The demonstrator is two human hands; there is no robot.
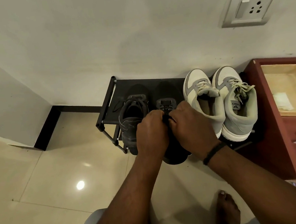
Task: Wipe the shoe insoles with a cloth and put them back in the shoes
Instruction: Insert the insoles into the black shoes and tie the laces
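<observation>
I'm looking at a home, likely an entryway corner: low black shoe rack (109,104) standing against a plain painted wall (100,35), polished tile floor (41,176) with dark skirting (45,129), wall socket (249,8), a bare foot (227,209) showing, red cabinet (272,136) sitting beside the rack.

One head-worn wide-angle view is given, aimed steeply down and forward from close above; the shoe rack (109,104) is seen toward twelve o'clock.

Blk rack (109,104) w/ blk shoes (132,113), gry sneakers (233,103).
</observation>
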